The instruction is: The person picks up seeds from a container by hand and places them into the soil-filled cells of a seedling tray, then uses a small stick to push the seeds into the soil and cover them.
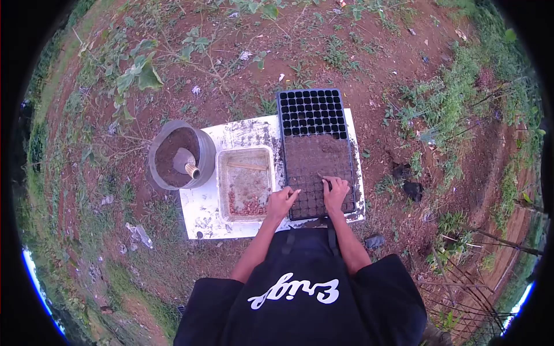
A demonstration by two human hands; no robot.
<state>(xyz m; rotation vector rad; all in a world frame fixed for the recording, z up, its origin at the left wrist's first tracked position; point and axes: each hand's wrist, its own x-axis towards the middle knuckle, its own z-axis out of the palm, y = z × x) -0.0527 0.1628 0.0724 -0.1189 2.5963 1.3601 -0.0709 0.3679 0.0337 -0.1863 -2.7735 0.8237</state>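
Note:
A black seedling tray (315,155) lies lengthwise on a white board; its far cells are empty and its nearer cells hold brown soil. My right hand (336,194) is over the soil-filled cells, thumb and index finger bent down toward the soil. My left hand (281,203) is at the tray's left edge, with its fingers drawn together; whatever they hold, if anything, is too small to name. Left of the tray sits a pale rectangular basket (221,173) with small reddish bits at its near end and a thin stick (247,166) across it.
A round bucket (206,158) of soil, with a trowel (186,161) in it, stands at the board's left side. The white board (202,216) rests over reddish ground. Leafy plants grow ahead and at both sides; thin branches lie at the lower right.

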